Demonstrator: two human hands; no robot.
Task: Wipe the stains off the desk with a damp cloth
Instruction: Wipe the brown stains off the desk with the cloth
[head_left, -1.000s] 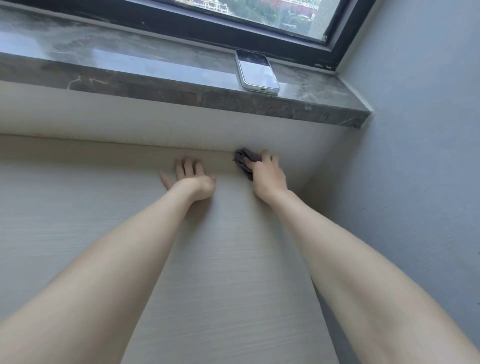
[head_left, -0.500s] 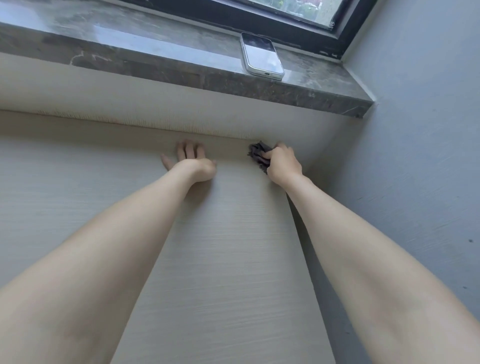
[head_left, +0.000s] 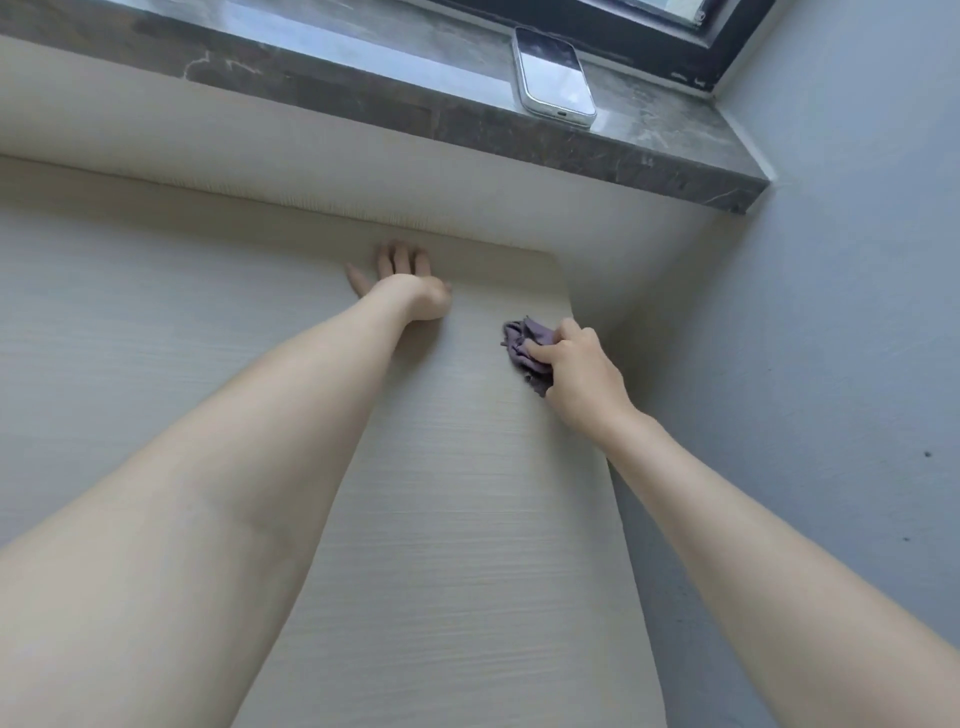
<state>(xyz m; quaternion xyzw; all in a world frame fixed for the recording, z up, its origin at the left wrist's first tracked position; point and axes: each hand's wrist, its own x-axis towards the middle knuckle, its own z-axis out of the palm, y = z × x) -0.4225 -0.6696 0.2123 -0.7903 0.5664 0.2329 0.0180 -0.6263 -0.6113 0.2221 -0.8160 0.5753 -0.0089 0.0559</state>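
A pale wood-grain desk (head_left: 441, 519) fills the lower view and ends at the back wall and the right wall. My right hand (head_left: 584, 371) is shut on a crumpled purple-grey cloth (head_left: 524, 345), pressing it onto the desk near the right edge, a little short of the back corner. My left hand (head_left: 405, 280) lies flat on the desk by the back edge, fingers spread, holding nothing. I see no clear stain on the desk surface.
A dark marble windowsill (head_left: 623, 156) juts out above the desk's back edge, with a white phone (head_left: 553, 78) lying on it near the front lip. A grey wall (head_left: 831, 338) closes the right side. A black window frame (head_left: 675, 52) stands behind.
My right hand has drawn the cloth back from the far corner toward me along the right edge. The left hand has stayed planted. The view has tilted down slightly.
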